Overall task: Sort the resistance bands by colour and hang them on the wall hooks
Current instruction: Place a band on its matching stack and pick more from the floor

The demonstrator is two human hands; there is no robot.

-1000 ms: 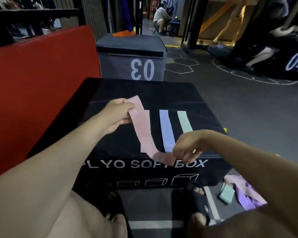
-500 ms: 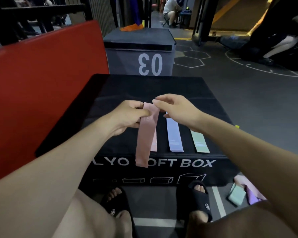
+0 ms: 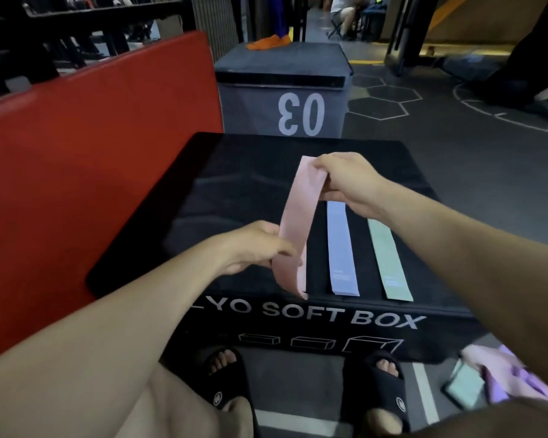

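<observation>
A pink resistance band (image 3: 299,213) is stretched lengthwise just above the black plyo soft box (image 3: 234,172). My right hand (image 3: 348,181) pinches its far end and my left hand (image 3: 257,248) pinches it near the front edge, the loose tail drooping below. A lavender band (image 3: 340,248) lies flat to the right of it, and a mint green band (image 3: 388,260) lies flat further right. Whether another pink band lies under the held one cannot be told. No wall hooks are in view.
A red padded mat (image 3: 86,159) stands along the left. A grey box marked 03 (image 3: 285,90) with an orange cloth (image 3: 268,43) sits behind. More bands, pink, purple and mint (image 3: 494,379), lie on the floor at lower right. My sandalled feet (image 3: 225,380) are below the box.
My left hand slid from the band's far end down to its near part. My right hand took the far end, and the band now lies stretched along the box instead of hanging.
</observation>
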